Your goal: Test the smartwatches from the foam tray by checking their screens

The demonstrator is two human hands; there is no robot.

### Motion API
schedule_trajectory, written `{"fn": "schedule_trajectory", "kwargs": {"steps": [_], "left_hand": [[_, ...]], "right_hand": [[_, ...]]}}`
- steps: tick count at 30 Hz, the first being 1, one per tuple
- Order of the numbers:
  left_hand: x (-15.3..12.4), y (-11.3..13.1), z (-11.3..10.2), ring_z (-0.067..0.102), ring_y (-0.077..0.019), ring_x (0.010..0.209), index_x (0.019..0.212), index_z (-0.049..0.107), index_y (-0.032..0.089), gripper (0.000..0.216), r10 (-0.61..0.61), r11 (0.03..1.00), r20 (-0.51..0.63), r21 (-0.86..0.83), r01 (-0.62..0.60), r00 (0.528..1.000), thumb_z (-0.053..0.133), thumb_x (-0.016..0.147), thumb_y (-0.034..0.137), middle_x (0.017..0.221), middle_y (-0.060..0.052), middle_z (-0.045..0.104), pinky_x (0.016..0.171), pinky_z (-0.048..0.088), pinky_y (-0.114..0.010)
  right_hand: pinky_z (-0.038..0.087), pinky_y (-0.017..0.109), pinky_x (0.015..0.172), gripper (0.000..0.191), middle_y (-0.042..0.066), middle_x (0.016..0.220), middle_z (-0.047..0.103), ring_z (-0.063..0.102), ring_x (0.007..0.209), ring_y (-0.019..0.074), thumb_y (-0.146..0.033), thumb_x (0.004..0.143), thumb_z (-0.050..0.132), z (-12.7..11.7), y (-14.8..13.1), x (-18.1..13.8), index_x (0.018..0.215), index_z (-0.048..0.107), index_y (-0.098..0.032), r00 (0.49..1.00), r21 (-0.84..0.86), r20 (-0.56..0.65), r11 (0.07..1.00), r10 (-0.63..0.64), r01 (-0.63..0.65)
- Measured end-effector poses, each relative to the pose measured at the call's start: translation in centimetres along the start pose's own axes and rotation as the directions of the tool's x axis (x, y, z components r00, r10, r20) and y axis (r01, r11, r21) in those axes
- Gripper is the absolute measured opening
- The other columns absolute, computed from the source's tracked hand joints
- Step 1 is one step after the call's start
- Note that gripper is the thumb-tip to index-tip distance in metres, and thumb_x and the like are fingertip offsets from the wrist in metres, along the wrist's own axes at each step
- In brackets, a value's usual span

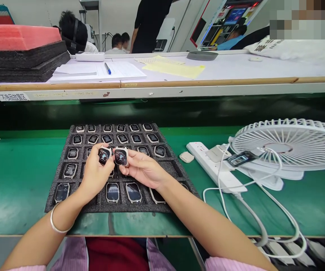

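Observation:
My left hand [97, 171] is closed round a smartwatch [105, 155] without a strap, its lit screen facing me. In my right hand [143, 168] is a second smartwatch [121, 156], pinched at its edge, also with a lit screen. The two watches are side by side, nearly touching. Below them lies a black foam tray [94, 207] with rows of pockets. Several watch bodies sit in it, such as a dark-screened one [112, 192] in the front row and a lit one [70, 170] at the left. My hands and forearms hide part of the tray.
Right of the tray are a white power strip [204, 158], a small pale square piece [186, 157], a white fan [286, 145] and looping cables. A shelf [168, 84] runs across the back, bearing foam blocks [21, 52], papers and a pen [107, 68]. Other people are beyond it.

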State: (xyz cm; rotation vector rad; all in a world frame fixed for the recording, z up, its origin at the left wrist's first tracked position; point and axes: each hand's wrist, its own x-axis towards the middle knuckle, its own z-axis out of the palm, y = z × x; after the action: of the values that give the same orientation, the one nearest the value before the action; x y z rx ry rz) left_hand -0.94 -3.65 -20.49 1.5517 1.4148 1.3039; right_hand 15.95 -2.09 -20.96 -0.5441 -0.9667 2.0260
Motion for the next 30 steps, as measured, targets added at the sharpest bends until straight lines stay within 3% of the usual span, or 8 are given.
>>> {"fn": "schedule_trajectory", "kwargs": {"steps": [7,17,30], "left_hand": [[0.03,-0.36,0.10,0.060,-0.0159,0.085,0.113,0.053,0.020,0.035,-0.018,0.997,0.043,-0.081,0.022,0.999,0.061,0.080,0.029,0.095,-0.002,0.060,0.083,0.048,-0.031],[0.08,-0.39,0.11,0.058,-0.0162,0.086,0.114,0.054,0.019,0.037,-0.028,0.990,0.048,-0.139,0.034,0.998,0.062,0.079,0.027,0.100,-0.004,0.061,0.086,0.047,-0.033],[0.12,-0.29,0.08,0.058,-0.0168,0.086,0.113,0.054,0.019,0.038,-0.032,0.986,0.070,-0.163,0.043,0.997,0.063,0.077,0.028,0.097,-0.003,0.061,0.085,0.045,-0.033]], "right_hand": [[0.046,0.027,0.065,0.033,0.003,0.088,0.063,0.054,0.067,0.0113,-0.033,0.074,0.083,0.02,0.01,-0.05,0.100,0.070,-0.017,1.000,0.012,-0.006,1.000,-0.007,0.007],[0.045,0.025,0.062,0.030,0.000,0.072,0.059,0.055,0.064,0.0120,-0.034,0.076,0.082,0.03,-0.10,-0.08,0.098,0.072,-0.015,1.000,0.007,0.019,1.000,-0.021,0.021],[0.047,0.024,0.064,0.029,0.002,0.085,0.062,0.056,0.067,0.0100,-0.033,0.077,0.082,-0.10,0.02,-0.07,0.099,0.072,-0.017,0.998,-0.003,0.053,0.999,-0.037,0.037]]}}
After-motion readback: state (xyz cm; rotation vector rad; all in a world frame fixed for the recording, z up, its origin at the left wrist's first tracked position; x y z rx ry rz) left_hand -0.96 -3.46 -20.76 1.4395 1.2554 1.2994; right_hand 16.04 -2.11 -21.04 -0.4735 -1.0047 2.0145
